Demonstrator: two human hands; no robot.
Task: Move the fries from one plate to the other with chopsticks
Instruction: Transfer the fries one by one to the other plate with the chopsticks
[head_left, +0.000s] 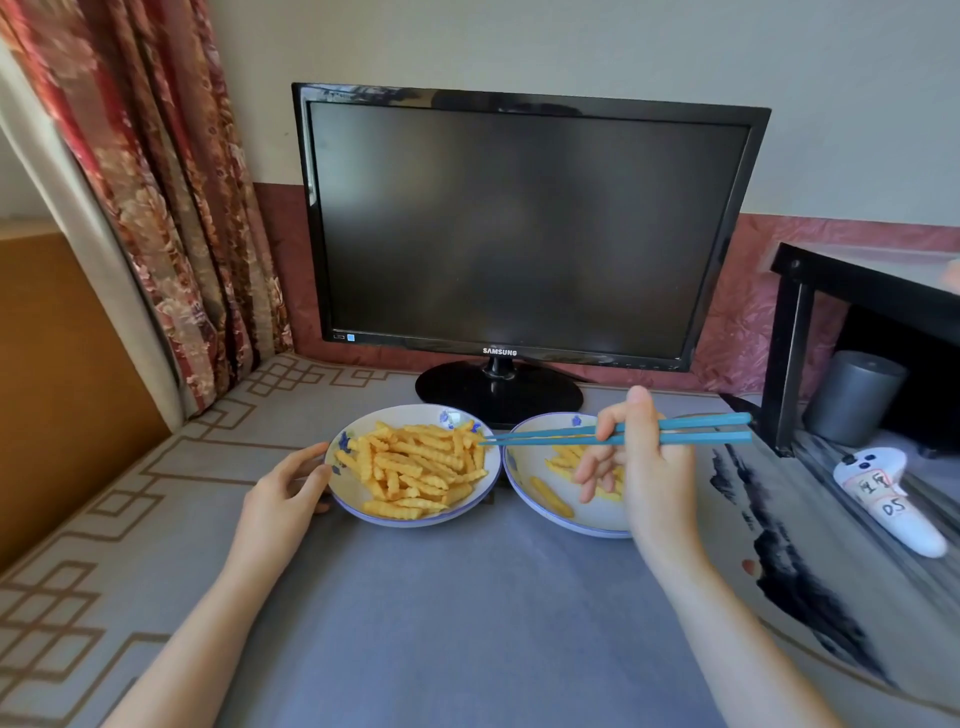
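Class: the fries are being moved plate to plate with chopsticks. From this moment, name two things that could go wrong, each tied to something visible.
1. The chopsticks reach the heaped fries on the left plate with thin tips; a fry could slip and land on the cloth.
2. The right hand hangs low over the right plate; its loose fingers could knock the moved fries.

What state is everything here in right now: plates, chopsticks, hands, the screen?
left plate: heaped with fries, resting on the table.
right plate: holds only a few fries.
chopsticks: level, tips nearly closed at the heap's right edge.
left hand: holds the left plate's rim.
right hand: grips the chopsticks over the right plate.
monitor: screen dark.
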